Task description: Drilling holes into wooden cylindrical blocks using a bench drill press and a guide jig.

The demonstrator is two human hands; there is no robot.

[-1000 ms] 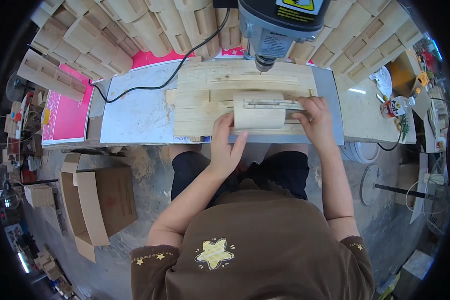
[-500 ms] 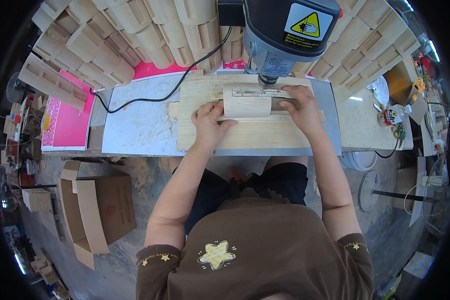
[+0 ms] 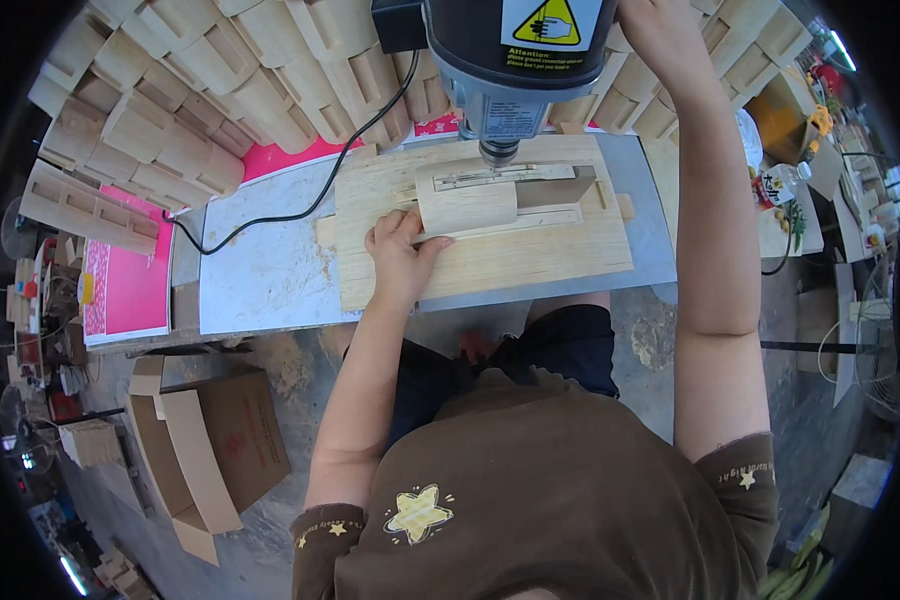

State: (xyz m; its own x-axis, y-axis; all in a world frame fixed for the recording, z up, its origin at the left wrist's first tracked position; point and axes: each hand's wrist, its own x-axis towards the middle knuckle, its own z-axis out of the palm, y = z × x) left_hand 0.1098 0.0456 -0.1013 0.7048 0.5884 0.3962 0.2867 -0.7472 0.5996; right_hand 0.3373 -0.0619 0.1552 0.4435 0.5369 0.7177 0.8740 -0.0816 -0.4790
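Note:
My left hand [image 3: 402,258] grips the left end of a pale, curved wooden piece [image 3: 468,208], its thumb along the near edge. The piece lies in a flat wooden jig board [image 3: 540,250], with a slot along its far side. To its right, a smooth block [image 3: 560,190] sits in the jig. Directly above the piece hangs the chuck [image 3: 498,152] of a drill press [image 3: 515,75]; whether a bit touches the wood I cannot tell. My right hand [image 3: 662,35] is raised beside the drill press's right side, its fingers partly cut off by the top edge.
Stacks of slotted wooden pieces [image 3: 160,110] stand behind the bench on both sides. A black cable [image 3: 315,215] curves over the white board [image 3: 260,270] at left. An open cardboard box [image 3: 240,430] is on the floor. A bottle [image 3: 780,183] lies at right.
My right hand has left the right end of the jig and risen to the drill press's right side. My left hand stays on the wooden piece. The whole view has shifted slightly.

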